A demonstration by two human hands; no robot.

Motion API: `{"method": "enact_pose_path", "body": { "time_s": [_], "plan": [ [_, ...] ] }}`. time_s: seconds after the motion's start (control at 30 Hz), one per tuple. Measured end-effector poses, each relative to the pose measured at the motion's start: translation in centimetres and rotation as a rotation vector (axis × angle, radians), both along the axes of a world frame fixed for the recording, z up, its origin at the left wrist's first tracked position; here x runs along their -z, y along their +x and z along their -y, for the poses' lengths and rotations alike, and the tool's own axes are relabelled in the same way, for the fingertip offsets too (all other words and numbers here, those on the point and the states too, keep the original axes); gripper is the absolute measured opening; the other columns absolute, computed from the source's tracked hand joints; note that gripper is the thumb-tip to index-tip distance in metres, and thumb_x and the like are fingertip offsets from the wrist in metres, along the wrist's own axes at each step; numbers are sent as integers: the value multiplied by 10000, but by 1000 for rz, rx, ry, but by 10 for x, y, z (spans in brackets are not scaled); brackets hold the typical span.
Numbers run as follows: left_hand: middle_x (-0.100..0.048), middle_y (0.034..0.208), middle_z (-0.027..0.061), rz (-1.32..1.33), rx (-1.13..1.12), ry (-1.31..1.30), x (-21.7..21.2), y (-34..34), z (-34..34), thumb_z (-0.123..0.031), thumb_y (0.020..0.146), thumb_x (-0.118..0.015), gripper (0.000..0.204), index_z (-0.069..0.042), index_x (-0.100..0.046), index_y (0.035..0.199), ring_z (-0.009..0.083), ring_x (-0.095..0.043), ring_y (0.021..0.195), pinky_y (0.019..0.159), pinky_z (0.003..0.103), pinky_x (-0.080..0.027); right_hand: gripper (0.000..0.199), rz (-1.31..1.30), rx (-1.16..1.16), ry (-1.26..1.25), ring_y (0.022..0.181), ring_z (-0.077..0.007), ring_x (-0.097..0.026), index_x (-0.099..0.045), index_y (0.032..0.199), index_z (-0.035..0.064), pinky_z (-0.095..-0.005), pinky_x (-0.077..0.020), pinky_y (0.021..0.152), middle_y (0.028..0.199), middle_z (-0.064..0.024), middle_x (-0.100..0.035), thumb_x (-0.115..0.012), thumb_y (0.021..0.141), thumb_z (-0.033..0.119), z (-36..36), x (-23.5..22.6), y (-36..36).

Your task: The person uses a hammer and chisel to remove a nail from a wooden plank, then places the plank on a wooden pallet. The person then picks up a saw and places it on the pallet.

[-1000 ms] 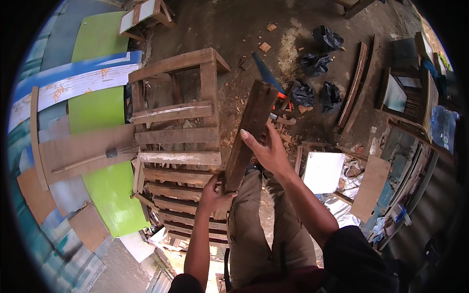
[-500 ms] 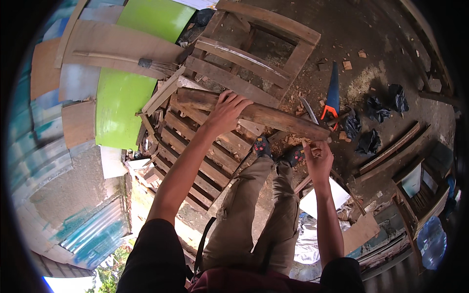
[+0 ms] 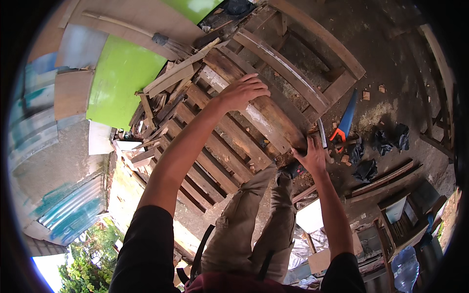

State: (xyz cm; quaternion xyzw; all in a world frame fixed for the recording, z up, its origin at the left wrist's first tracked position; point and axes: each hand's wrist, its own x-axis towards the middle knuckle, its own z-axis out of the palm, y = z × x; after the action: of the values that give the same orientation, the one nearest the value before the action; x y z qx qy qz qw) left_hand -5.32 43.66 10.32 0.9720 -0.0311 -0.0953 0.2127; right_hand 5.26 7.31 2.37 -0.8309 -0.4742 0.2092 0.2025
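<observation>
A thick brown wooden beam [image 3: 279, 117], with a worn white-painted side, lies slantwise in front of me over a slatted wooden frame [image 3: 210, 150]. My left hand [image 3: 243, 92] is closed over the upper middle of the beam, its fingers wrapped across the top. At the beam's near right end, my right hand [image 3: 312, 156] grips it with thumb and fingers around the end. Just beyond the beam stands a second wooden frame [image 3: 312, 93] with curved rails. To the right of it, a handsaw [image 3: 346, 117] with an orange handle lies on the ground.
Black plastic scraps [image 3: 366, 171] and wood offcuts litter the ground to the right, with long wooden strips [image 3: 383, 181] nearby. A green panel [image 3: 124, 83] leans at the left beside piled scrap wood. A clear plastic bottle [image 3: 405, 268] lies at lower right.
The beam has swung to a steeper slant and rolled, so its white-painted side now shows. Both hands moved with it; my right hand now grasps its end. The whole view has shifted.
</observation>
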Motion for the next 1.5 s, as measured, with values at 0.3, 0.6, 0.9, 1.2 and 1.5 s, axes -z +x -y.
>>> {"method": "enact_pose_path", "body": {
  "time_s": [0.3, 0.6, 0.9, 1.2, 1.5],
  "plan": [
    [-530, 1351, -6, -41, -143, 68, 25, -4, -58, 158, 785, -519, 630, -182, -563, 1314, 175, -414, 1359, 1269, 397, -145, 705, 141, 112, 46, 1128, -427, -542, -514, 1300, 12, -529, -455, 926, 1194, -228, -544, -764, 803, 444, -65, -13, -9],
    [-313, 1556, 104, 194, -590, -248, 39, -21, -53, 14, 744, -691, 829, -149, -361, 1486, 329, -241, 1477, 1244, 463, -157, 782, 5, 589, 67, 1228, -393, -460, -383, 1394, 1, -517, -370, 1026, 1297, -235, -465, -764, 841, 402, -67, -46, -36],
    [-361, 1550, 111, -9, -1683, -987, 71, 5, -107, -601, 751, -795, 1054, -43, -329, 1515, 258, -335, 1427, 1171, 478, -250, 525, -832, 1289, 363, 1001, -148, -624, -507, 1300, -55, -295, -505, 866, 1111, -112, -664, -717, 935, 259, -55, -23, -60],
    [-533, 1386, 88, -74, -1703, -938, 76, 22, -104, -345, 785, -831, 756, -74, -483, 1400, 253, -509, 1256, 1072, 501, -366, 585, -821, 1427, 574, 997, -142, -591, -541, 1266, -82, -282, -473, 893, 1109, -107, -651, -745, 911, 335, -68, -23, -64],
    [-569, 1343, 65, -49, -1725, -978, 84, 16, -114, -318, 771, -848, 707, -90, -534, 1362, 232, -537, 1214, 1036, 514, -385, 673, -777, 1411, 497, 1056, -153, -577, -499, 1296, -103, -279, -454, 937, 1200, -125, -611, -740, 905, 389, -64, -15, -56]
  ]
}}
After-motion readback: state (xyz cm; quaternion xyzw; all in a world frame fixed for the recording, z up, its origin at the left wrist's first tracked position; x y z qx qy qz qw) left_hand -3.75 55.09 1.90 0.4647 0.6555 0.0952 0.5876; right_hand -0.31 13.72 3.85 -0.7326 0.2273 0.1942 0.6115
